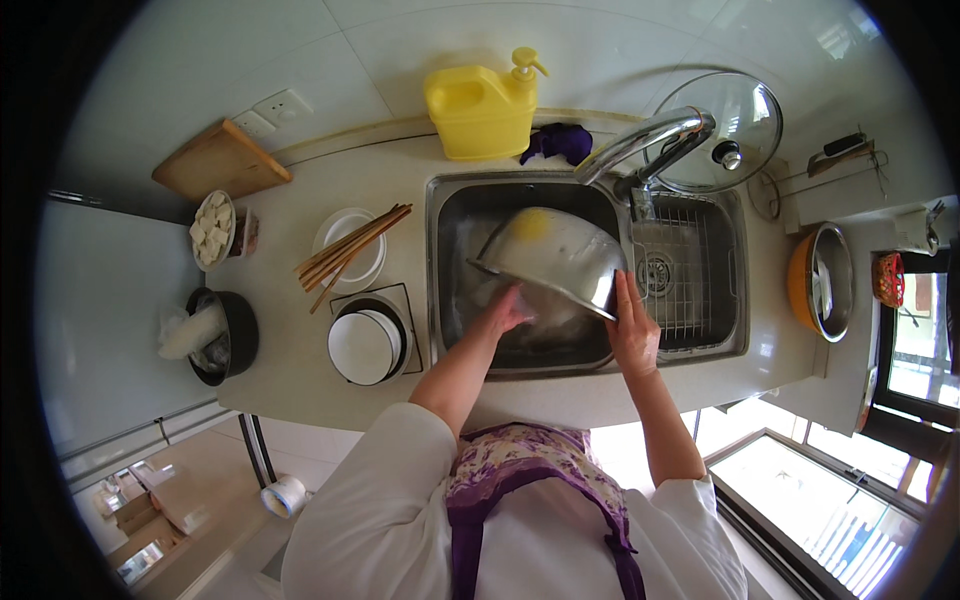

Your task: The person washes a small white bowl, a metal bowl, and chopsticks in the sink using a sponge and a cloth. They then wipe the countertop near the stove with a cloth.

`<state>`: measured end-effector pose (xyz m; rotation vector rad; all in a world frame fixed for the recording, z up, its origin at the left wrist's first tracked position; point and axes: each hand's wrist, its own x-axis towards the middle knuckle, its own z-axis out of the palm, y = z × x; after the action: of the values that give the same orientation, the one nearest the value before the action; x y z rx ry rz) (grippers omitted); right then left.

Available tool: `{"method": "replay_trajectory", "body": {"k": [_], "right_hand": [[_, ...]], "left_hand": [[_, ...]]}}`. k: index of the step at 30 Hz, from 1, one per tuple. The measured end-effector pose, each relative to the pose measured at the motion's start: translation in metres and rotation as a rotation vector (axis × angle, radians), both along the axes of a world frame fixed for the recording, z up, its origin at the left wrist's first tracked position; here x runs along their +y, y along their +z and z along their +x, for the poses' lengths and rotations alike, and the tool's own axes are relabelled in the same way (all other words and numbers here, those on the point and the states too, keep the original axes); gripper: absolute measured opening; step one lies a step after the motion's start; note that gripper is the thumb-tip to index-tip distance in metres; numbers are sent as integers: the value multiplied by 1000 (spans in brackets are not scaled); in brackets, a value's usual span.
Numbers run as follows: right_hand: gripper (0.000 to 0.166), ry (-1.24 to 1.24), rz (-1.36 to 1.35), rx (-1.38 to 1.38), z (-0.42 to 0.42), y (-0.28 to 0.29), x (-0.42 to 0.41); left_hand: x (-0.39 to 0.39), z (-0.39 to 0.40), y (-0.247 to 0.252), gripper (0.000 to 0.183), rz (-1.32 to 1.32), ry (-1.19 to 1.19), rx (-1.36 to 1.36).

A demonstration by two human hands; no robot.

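Observation:
A large stainless steel bowl [551, 251] is tipped over the left basin [459, 217] of a steel sink, its outer side up and its mouth facing down towards me. My right hand [634, 330] grips its rim at the right, fingers flat along the outer wall. Just under the near rim is my left hand [513, 309], blurred, with its fingers partly hidden; whether it holds anything is unclear. Cloudy water [547, 319] shows in the basin below. A chrome faucet [645, 139] arches above the bowl's far right side.
A wire rack [686, 300] lines the right basin. Left of the sink, chopsticks [352, 251] lie across white bowls [352, 281], near a pot with stacked white dishes [364, 349]. Behind stand a yellow pump jug [480, 112], a purple cloth [559, 142] and a glass lid [712, 135].

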<state>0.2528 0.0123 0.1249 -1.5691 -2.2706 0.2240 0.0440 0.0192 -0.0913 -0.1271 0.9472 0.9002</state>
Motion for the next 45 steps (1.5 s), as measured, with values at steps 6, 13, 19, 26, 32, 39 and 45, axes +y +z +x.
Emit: {"method": "replay_trajectory", "body": {"k": [6, 13, 19, 26, 32, 39, 45], "right_hand": [[71, 187, 362, 26, 11, -4, 7], [84, 42, 195, 61, -18, 1, -2], [57, 177, 479, -44, -12, 5, 3], [59, -49, 69, -29, -30, 7, 39], [37, -246, -241, -67, -50, -43, 97], [13, 23, -211, -187, -82, -26, 89], [22, 272, 167, 72, -80, -19, 96]], "left_hand": [[13, -17, 74, 44, 467, 188, -287], [19, -43, 32, 45, 80, 56, 121], [40, -26, 61, 42, 478, 116, -347], [-12, -23, 78, 64, 186, 58, 329], [-57, 8, 106, 65, 1017, -669, 1186], [-72, 29, 131, 13, 986, -615, 1660], [-68, 30, 132, 19, 900, -220, 1673]]}}
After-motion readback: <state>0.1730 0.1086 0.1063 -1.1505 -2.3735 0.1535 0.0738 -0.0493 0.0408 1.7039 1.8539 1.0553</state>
